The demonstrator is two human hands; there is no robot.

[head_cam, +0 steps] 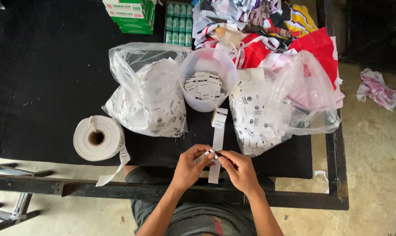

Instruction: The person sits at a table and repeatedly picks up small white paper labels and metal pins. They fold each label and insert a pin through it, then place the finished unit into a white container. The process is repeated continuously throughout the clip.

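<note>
I hold a narrow white fabric label strip (216, 144) between both hands at the near edge of the black table top (40, 87). My left hand (190, 168) has its fingers curled closed around the strip from the left side, thumb and forefinger pinching it. My right hand (240, 171) meets it from the right, its fingertips pressed shut on the same small spot of strip, so the two grips touch each other. Whether something small and dark sits between my right fingertips I cannot tell.

From the pinch the strip runs away from me over the table to a small printed white tag (219, 117) at its far end, and a short tail of it hangs down toward me, past the dark metal frame rail (119, 190).

Just beyond the tag stands a round translucent plastic tub (187, 72) with loose printed white labels inside. Left of the tub, and beyond my left hand, lies a clear plastic bag stuffed with white labels (147, 98); a second clear plastic bag of labels (268, 109) lies beyond my right hand. Well off to the left of my grip sits a white roll of label tape (97, 137), its loose end trailing over the table edge. Farthest from me, past the tub, is a heap of red, white and patterned cloth scraps (272, 30).
</note>
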